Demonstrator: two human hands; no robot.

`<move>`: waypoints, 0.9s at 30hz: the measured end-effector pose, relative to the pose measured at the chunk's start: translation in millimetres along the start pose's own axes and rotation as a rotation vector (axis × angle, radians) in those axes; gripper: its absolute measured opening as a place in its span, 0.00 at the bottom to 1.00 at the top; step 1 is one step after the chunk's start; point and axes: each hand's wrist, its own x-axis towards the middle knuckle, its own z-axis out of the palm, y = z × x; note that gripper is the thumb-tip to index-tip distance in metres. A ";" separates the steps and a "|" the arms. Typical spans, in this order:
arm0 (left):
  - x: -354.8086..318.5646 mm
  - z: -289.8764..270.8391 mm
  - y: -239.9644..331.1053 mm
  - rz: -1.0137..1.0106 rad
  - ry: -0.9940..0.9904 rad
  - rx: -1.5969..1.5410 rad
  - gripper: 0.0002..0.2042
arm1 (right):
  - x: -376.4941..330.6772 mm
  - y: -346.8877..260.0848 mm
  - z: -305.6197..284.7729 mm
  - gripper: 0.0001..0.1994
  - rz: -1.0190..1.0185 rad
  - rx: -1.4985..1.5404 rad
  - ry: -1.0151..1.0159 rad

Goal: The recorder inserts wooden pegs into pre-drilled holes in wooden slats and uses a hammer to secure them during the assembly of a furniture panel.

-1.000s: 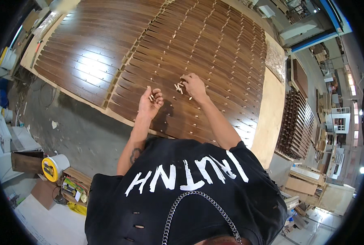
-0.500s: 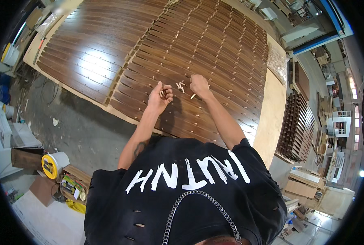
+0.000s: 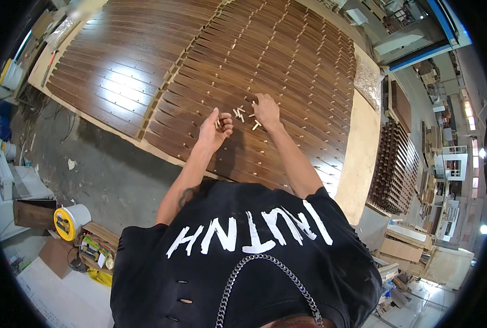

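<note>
Rows of dark brown wooden slats lie side by side in front of me, with short pale dowels standing up from them. My left hand is half curled, palm up, above the near slats, and pale wooden dowels show between its fingers. To its right, my right hand reaches down to the slats. Its thumb and fingertips close around a pale dowel, partly hidden by the hand. Between my hands a small pile of loose dowels rests on the slats. Another loose dowel lies below my right wrist.
A glossy set of slats covers the table's left side. The pale board edge runs along the right. Stacked dark slats stand beyond it. A white and yellow bucket and a wooden box of items are at lower left.
My right hand has shifted slightly up and its fingers have extended from a fist-like curl toward a dowel. My left hand stays nearly in place, still holding dowels.
</note>
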 end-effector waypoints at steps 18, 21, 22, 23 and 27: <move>-3.2 -8.6 6.0 0.008 0.011 0.002 0.21 | -17.0 3.3 -3.5 0.09 -0.296 -0.073 -0.068; -12.1 11.9 -0.9 -0.047 0.080 0.025 0.21 | -45.3 -44.5 -41.1 0.10 -0.294 0.322 -0.128; -16.2 14.0 -2.3 -0.113 0.093 0.027 0.21 | -52.7 -54.3 -46.6 0.10 -0.288 0.325 -0.129; -16.0 4.9 -5.1 -0.161 0.074 -0.027 0.21 | -58.5 -62.7 -50.7 0.11 -0.320 0.386 -0.127; -26.7 -7.3 -8.7 -0.170 -0.025 -0.073 0.19 | -58.6 -17.7 -35.0 0.15 -0.141 0.306 -0.061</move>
